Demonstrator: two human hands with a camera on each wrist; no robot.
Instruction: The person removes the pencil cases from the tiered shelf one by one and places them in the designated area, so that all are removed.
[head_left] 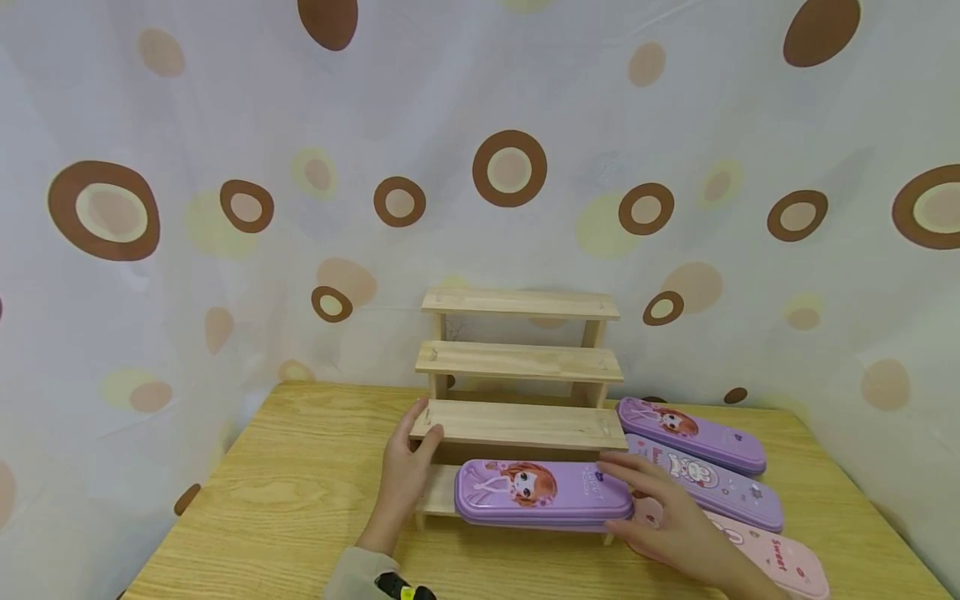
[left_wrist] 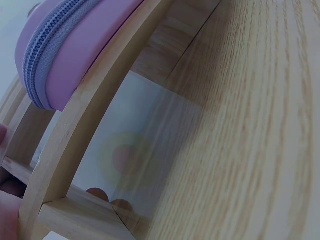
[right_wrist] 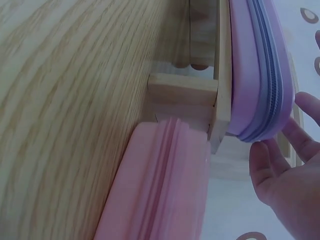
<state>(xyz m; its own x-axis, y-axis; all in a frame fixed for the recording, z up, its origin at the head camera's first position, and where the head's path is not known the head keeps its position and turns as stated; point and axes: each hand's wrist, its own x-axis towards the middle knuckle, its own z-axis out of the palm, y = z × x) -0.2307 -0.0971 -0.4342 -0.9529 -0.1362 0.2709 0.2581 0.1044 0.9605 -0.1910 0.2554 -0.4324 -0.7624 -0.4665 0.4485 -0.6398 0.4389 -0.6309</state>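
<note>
A light wooden stepped shelf (head_left: 517, 423) stands on the table, and my left hand (head_left: 405, 467) grips the left end of its second step from the bottom, thumb over the front edge. On the lowest step lies a purple zippered pencil case (head_left: 562, 492) with a red-haired girl on its lid. My right hand (head_left: 667, 517) holds this case's right end, fingers at the top corner and thumb at the lower front one. In the right wrist view, the fingertips (right_wrist: 260, 150) meet the rounded end beside the zipper. The left wrist view catches the case's other end (left_wrist: 65, 55) overhanging the step's edge.
Right of the shelf lie another purple girl case (head_left: 712, 437), a lilac rabbit case (head_left: 738, 498) and a pink case (head_left: 787, 554), partly behind my right hand. The wooden table (head_left: 247, 500) backs onto a patterned curtain (head_left: 450, 83). The shelf's upper steps (head_left: 517, 360) are bare.
</note>
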